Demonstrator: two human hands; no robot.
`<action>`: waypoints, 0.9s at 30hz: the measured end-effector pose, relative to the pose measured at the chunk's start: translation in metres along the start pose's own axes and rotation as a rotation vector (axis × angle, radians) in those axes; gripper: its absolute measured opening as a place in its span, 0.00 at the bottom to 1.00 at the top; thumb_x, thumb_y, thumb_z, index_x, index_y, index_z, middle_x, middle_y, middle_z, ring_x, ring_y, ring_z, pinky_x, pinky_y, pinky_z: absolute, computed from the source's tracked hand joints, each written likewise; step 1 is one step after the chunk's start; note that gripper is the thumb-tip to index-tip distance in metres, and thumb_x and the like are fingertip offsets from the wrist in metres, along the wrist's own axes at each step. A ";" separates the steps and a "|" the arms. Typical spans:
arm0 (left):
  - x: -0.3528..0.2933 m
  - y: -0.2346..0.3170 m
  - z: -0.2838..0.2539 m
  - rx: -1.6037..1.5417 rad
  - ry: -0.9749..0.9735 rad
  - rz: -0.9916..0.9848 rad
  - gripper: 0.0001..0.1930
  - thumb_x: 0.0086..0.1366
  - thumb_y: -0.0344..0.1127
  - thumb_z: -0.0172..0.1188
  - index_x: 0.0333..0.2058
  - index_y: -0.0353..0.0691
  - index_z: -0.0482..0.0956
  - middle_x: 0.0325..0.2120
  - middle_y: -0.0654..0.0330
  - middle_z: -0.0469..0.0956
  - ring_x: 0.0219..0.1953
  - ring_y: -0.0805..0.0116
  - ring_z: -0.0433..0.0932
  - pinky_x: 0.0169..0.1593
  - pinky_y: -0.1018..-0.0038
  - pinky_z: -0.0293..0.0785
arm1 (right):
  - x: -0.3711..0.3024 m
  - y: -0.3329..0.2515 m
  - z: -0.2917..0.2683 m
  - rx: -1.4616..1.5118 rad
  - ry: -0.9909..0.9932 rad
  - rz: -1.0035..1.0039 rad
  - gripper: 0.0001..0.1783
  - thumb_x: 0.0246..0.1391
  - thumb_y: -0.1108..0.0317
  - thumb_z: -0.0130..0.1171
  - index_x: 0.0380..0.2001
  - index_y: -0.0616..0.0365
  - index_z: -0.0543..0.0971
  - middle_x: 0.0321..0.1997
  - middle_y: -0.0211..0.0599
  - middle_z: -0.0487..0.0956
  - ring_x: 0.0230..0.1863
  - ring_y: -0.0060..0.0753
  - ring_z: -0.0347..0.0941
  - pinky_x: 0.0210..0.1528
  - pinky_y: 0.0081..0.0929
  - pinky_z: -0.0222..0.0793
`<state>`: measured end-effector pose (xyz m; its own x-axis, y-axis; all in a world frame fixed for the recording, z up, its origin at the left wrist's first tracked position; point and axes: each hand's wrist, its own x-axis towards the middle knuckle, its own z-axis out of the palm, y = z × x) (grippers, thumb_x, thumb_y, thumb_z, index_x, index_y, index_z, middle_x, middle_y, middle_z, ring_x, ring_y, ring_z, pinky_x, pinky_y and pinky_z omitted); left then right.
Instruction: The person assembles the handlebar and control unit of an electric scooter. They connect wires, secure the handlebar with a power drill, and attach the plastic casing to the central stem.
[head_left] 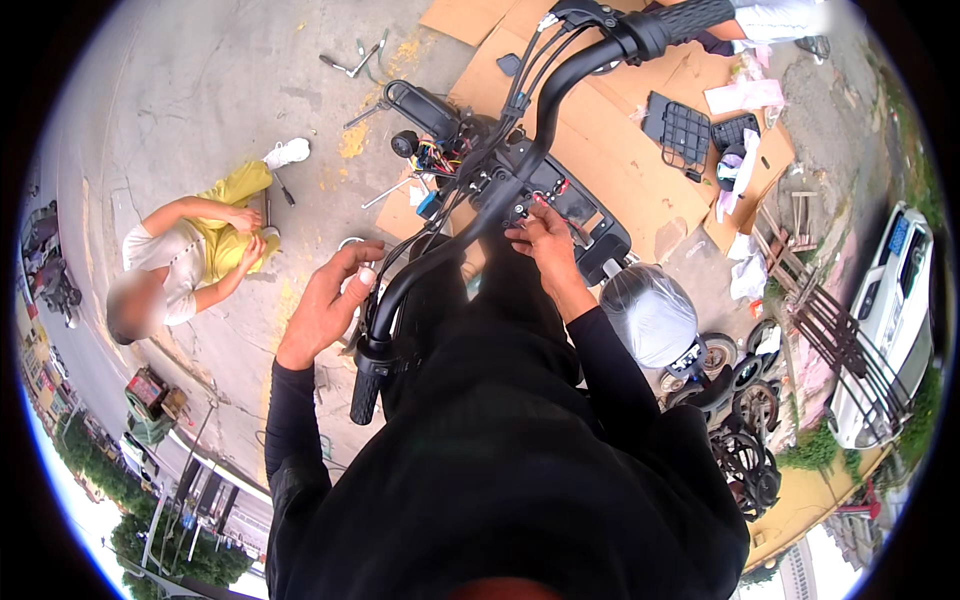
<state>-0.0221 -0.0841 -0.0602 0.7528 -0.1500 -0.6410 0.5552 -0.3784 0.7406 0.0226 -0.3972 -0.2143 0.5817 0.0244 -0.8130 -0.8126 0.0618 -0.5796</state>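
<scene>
Probably for precision, the right hand bunches its fingers mid-handlebar, its hold unclear, near the lower-left edge of the cardboard, while the left hand spreads wide, apparently empty, alongside.

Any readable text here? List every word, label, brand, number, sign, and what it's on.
None I can quote.
Blue plate on the white car: too small and blurred to read.
Dark piece with pale marks by the plastic-wrapped grey part: too small to read.
Handlebar: no lettering I can make out.
</scene>
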 end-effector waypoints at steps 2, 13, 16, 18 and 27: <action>-0.016 -0.011 0.002 -0.028 0.071 0.048 0.29 0.76 0.54 0.51 0.58 0.31 0.73 0.60 0.48 0.74 0.60 0.58 0.74 0.65 0.65 0.66 | -0.012 0.001 -0.003 -0.040 -0.074 0.010 0.24 0.70 0.62 0.51 0.62 0.65 0.68 0.53 0.45 0.78 0.49 0.36 0.80 0.49 0.33 0.75; -0.103 -0.054 0.047 0.296 0.436 0.497 0.35 0.64 0.49 0.67 0.61 0.32 0.67 0.67 0.40 0.62 0.69 0.41 0.62 0.71 0.53 0.56 | -0.093 0.087 0.039 -0.085 -0.068 -0.247 0.24 0.67 0.61 0.56 0.59 0.66 0.70 0.46 0.42 0.81 0.43 0.35 0.81 0.44 0.31 0.76; -0.125 -0.066 0.065 0.361 0.493 0.563 0.40 0.60 0.46 0.72 0.63 0.31 0.64 0.68 0.40 0.60 0.70 0.41 0.60 0.71 0.52 0.56 | -0.120 0.114 0.054 -0.123 -0.058 -0.236 0.25 0.66 0.62 0.56 0.59 0.67 0.69 0.46 0.44 0.81 0.41 0.35 0.81 0.42 0.31 0.76; -0.137 -0.065 0.066 0.403 0.488 0.570 0.40 0.60 0.46 0.72 0.63 0.31 0.64 0.68 0.40 0.61 0.70 0.41 0.60 0.71 0.53 0.56 | -0.139 0.111 0.066 -0.046 -0.076 -0.218 0.26 0.67 0.61 0.56 0.60 0.67 0.68 0.47 0.44 0.81 0.43 0.35 0.81 0.43 0.32 0.75; -0.165 -0.089 0.085 0.112 0.359 0.545 0.41 0.61 0.37 0.71 0.67 0.31 0.60 0.64 0.43 0.63 0.67 0.49 0.65 0.65 0.57 0.67 | -0.199 0.127 0.069 -0.028 -0.077 -0.318 0.29 0.66 0.58 0.58 0.64 0.63 0.68 0.50 0.44 0.81 0.45 0.35 0.81 0.43 0.33 0.75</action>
<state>-0.2259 -0.1037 -0.0382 0.9975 -0.0402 -0.0585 0.0356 -0.4296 0.9023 -0.1944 -0.3251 -0.1222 0.8067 0.0839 -0.5849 -0.5897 0.0506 -0.8060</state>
